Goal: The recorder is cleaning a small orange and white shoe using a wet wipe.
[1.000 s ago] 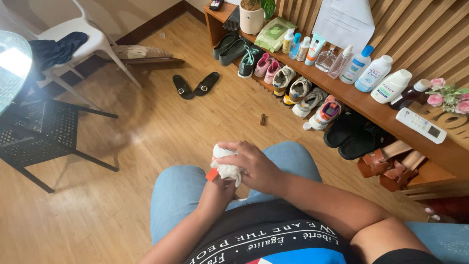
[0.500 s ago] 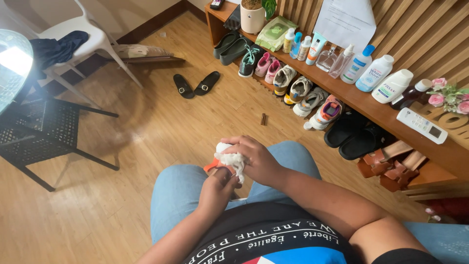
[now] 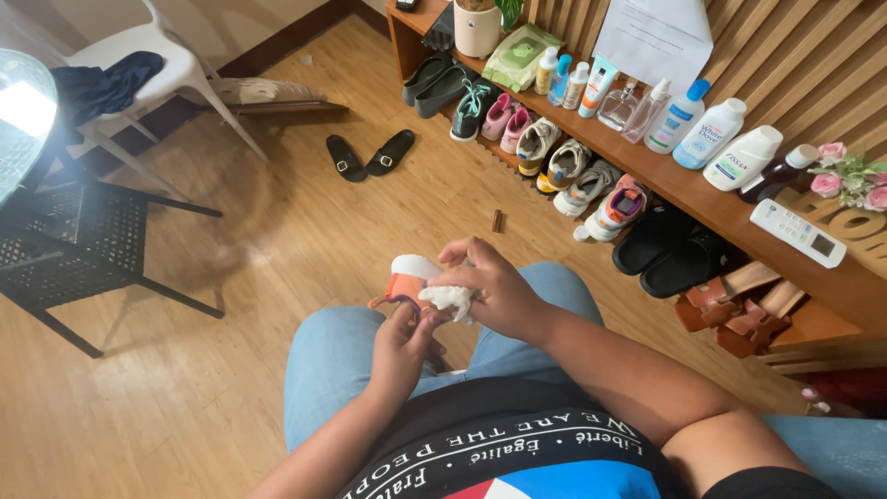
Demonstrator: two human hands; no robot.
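I sit with both hands over my lap in blue jeans. My left hand point(image 3: 404, 346) grips a small orange and white object point(image 3: 407, 279) from below. It looks like a small shoe or toy; I cannot tell which. My right hand point(image 3: 494, 291) presses a crumpled white cloth point(image 3: 451, 298) against that object's side. The cloth hides part of the object.
A low wooden shelf point(image 3: 684, 189) at the right carries bottles, a remote control point(image 3: 796, 233) and pink flowers, with several shoes lined up under it. Black sandals point(image 3: 370, 155) lie on the wooden floor. A black mesh table point(image 3: 69, 245) and white chair point(image 3: 166, 69) stand at the left.
The white cloth has slid off the top of the object toward my right, uncovering its orange and white end. Both hands stayed above my lap.
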